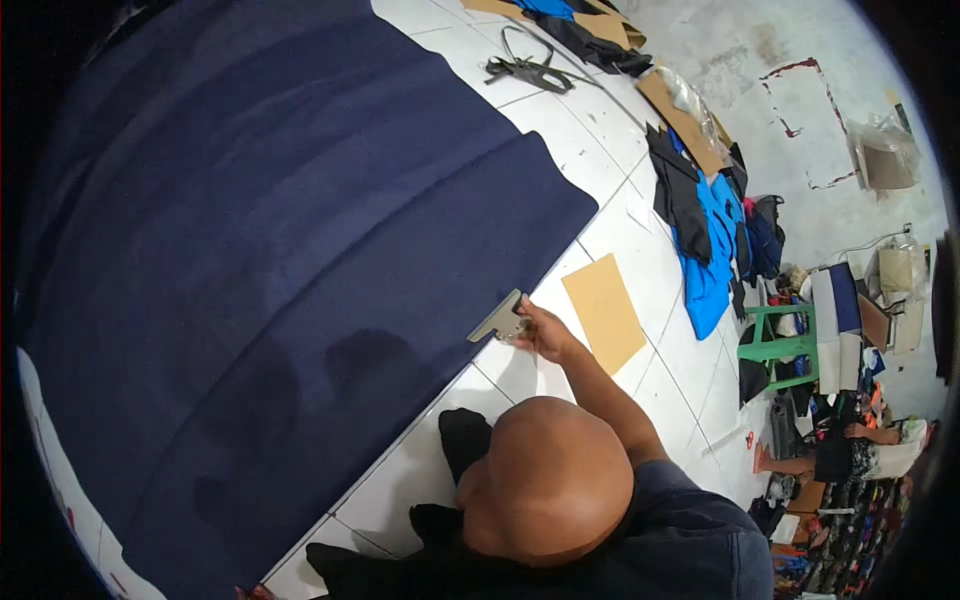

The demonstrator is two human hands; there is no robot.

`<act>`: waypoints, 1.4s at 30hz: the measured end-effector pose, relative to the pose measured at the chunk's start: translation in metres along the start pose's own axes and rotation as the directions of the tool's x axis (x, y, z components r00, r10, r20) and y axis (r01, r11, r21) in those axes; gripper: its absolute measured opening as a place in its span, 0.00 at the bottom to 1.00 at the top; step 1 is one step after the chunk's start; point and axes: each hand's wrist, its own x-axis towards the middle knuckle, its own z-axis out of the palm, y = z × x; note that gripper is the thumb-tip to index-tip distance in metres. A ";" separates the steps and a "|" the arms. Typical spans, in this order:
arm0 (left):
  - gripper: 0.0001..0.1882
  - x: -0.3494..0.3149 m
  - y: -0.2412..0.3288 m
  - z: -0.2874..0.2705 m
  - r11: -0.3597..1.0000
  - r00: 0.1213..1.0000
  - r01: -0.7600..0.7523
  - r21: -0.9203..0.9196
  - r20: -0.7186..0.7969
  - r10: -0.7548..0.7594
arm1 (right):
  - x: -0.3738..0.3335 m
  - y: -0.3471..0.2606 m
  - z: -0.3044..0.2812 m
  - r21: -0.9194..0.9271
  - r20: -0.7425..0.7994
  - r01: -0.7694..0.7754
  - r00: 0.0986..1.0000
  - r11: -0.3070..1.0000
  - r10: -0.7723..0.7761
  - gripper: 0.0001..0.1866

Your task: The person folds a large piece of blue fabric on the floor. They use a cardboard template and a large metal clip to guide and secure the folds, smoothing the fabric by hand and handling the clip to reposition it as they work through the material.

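Observation:
A large sheet of dark navy fabric [330, 220] lies spread over the white tiled floor, with soft folds running across it. On its near right edge sits a wide metal bulldog clip [497, 316]. My right hand [541, 332] closes around the clip's handle side, thumb and fingers pinching it. At the bottom edge of the picture only a few fingertips of my left hand [255, 593] show, beside the fabric's near corner; what they grip, if anything, is hidden. A rounded bare shape [550, 470], seemingly a bent knee, hides part of the floor below my right forearm.
A tan cardboard rectangle [605, 312] lies right of my hand. Beyond are a black strapped item [530, 72], blue and black cloth pieces [708, 270], a green plastic stool [780, 347] and piled goods. Another person [880, 450] is at the far right, near a wall [780, 60].

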 end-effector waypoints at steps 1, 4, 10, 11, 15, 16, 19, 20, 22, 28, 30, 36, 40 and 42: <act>0.30 0.007 -0.006 0.003 1.000 0.999 0.018 -0.023 0.032 -0.017 | 0.022 0.009 -0.013 0.041 -0.057 0.076 0.996 0.996 -0.073 0.29; 0.27 0.019 0.001 -0.023 0.985 0.995 0.003 -0.172 0.100 0.014 | 0.057 0.010 -0.008 -0.107 -0.341 0.162 0.921 0.981 -0.189 0.22; 0.24 -0.032 -0.001 -0.024 0.981 0.980 -0.147 -0.124 0.118 0.161 | 0.022 -0.007 -0.051 0.117 -0.275 0.213 0.946 0.970 -0.174 0.10; 0.24 -0.043 0.002 -0.031 0.971 0.974 -0.184 -0.153 0.108 0.201 | 0.007 -0.014 -0.059 0.035 -0.304 0.247 0.925 0.968 -0.226 0.10; 0.23 -0.121 0.042 -0.034 0.876 0.892 -0.423 -0.231 0.063 0.447 | -0.034 -0.080 -0.029 -0.068 -0.185 0.414 0.889 0.908 -0.419 0.16; 0.21 -0.156 0.052 0.013 0.853 0.858 -0.488 -0.184 0.079 0.507 | -0.038 -0.101 -0.028 -0.091 -0.195 0.419 0.882 0.903 -0.429 0.17; 0.17 -0.200 0.134 0.058 0.774 0.774 -0.625 -0.102 0.049 0.631 | -0.009 -0.158 0.024 -0.066 -0.162 0.528 0.832 0.847 -0.531 0.26; 0.17 -0.194 0.156 0.075 0.750 0.726 -0.649 -0.125 0.192 0.660 | 0.011 -0.181 0.023 -0.023 -0.144 0.555 0.821 0.832 -0.552 0.37; 0.20 -0.185 0.196 0.146 0.695 0.708 -0.702 -0.154 -0.044 0.705 | 0.028 -0.217 0.080 -0.060 -0.198 0.599 0.777 0.799 -0.597 0.47; 0.21 -0.176 0.130 0.247 -0.007 0.151 -0.941 0.339 0.438 0.886 | 0.052 -0.149 0.187 -0.761 0.267 0.639 0.466 0.112 -0.843 0.25; 0.22 -0.187 0.053 0.257 -0.546 -0.104 -0.701 0.459 0.692 0.714 | 0.038 -0.094 0.187 -0.702 0.597 0.627 0.258 -0.339 -0.760 0.24; 0.37 -0.150 -0.003 0.254 -0.474 0.333 -0.663 0.579 0.795 0.506 | 0.061 -0.033 0.195 -0.758 0.631 0.560 0.503 -0.334 -0.590 0.35; 0.36 -0.134 -0.009 0.270 -0.600 0.273 -0.641 0.479 0.873 0.404 | 0.073 -0.050 0.187 -0.778 0.623 0.609 0.714 -0.154 -0.320 0.44; 0.32 -0.124 -0.015 0.278 -0.643 0.242 -0.642 0.417 0.907 0.346 | 0.084 -0.049 0.174 -0.762 0.619 0.643 0.689 -0.076 -0.377 0.42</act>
